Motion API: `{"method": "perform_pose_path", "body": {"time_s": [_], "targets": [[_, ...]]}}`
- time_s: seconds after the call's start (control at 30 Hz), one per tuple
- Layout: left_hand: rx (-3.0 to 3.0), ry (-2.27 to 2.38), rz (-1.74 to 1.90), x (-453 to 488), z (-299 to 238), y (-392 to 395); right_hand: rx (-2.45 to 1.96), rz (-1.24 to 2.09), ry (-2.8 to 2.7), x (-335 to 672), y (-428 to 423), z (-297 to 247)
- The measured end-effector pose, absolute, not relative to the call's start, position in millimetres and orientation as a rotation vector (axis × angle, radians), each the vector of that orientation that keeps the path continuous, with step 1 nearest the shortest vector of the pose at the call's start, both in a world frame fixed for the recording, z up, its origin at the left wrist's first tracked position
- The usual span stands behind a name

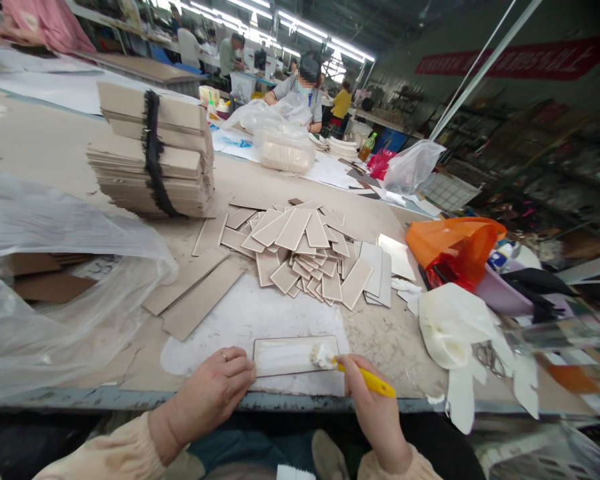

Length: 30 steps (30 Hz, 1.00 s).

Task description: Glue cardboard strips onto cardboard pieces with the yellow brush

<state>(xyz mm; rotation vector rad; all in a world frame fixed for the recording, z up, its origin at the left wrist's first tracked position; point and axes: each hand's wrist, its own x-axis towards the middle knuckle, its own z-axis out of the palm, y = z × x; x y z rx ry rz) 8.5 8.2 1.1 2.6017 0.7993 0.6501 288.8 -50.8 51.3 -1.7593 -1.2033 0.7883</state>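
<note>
A small rectangular cardboard piece (pixel 290 355), coated white, lies at the table's near edge. My left hand (pixel 215 393) rests curled against its left end and holds it down. My right hand (pixel 373 407) is closed round a yellow-handled brush (pixel 365 379) whose white bristle head (pixel 323 358) touches the piece's right end. Just beyond lies a spread pile of several similar cut cardboard pieces (pixel 305 250).
A tall tied bundle of cardboard strips (pixel 153 153) stands at the back left. Clear plastic sheeting (pixel 55 280) covers the left. An orange bag (pixel 453 247), white paper scraps (pixel 455 327) and scissors (pixel 487 357) lie right. Other people work at the far end.
</note>
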Motion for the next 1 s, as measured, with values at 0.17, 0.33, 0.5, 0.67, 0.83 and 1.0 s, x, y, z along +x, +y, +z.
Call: {"method": "perform_pose_path", "body": {"time_s": [0.17,0.33,0.5,0.67,0.83,1.0], "targets": [[2.624,0.769,0.699,10,5,10,-1.595,1.008,-1.159,253,-43,51],[2.618,0.768,0.740,11,4,9,-1.535,1.153,-1.126,228,-26,35],[2.596,0.787,0.713,11,5,9,-1.728,0.983,-1.090,278,-32,37],[2.596,0.787,0.676,10,6,9,-1.806,0.873,-1.071,300,-43,52],[2.615,0.775,0.668,11,7,9,-1.549,1.093,-1.090,249,-37,48],[2.630,0.761,0.728,11,7,10,-1.531,1.148,-1.163,244,-32,36]]}}
